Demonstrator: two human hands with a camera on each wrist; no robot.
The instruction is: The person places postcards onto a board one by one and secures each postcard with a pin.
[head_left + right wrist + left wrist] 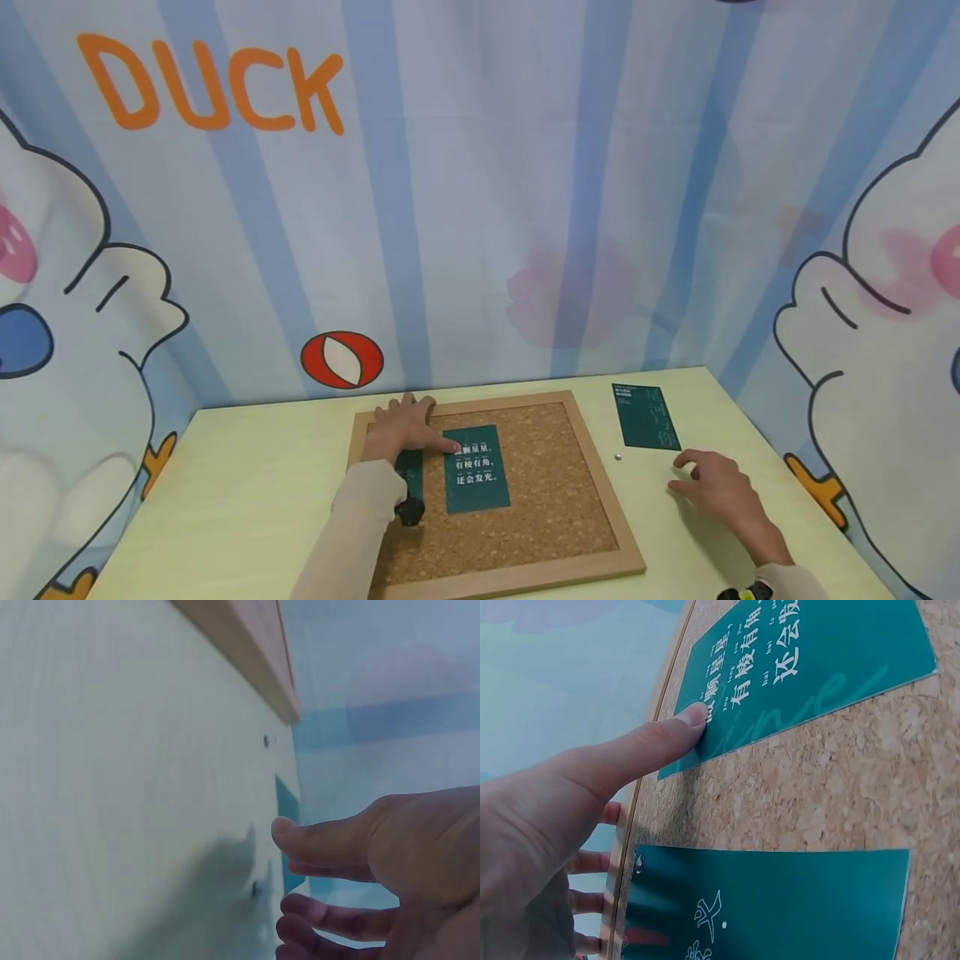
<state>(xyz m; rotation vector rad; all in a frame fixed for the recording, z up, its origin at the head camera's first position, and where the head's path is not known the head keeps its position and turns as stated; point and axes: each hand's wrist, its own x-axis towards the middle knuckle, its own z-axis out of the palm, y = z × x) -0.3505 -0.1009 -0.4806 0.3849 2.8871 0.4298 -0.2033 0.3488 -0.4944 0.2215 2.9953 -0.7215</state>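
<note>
With its thumb on the upper left corner of a green card [477,487], my left hand [405,429] spreads its fingers over the far wooden edge of a cork board [555,483]. White Chinese lettering runs across that card. A second green card [810,900] lies on the cork beside it, partly hidden under the left wrist in the head view. Over the table right of the board, my right hand [720,487] holds nothing, its thumb and fingers apart. Near it are a small pin-like piece [618,457] and another small dark piece [255,889].
A third green card [647,417] lies on the pale table [247,500] at the back right, beyond the right hand. The board's wooden frame [611,517] stands slightly raised. A printed curtain [480,208] closes off the back and both sides.
</note>
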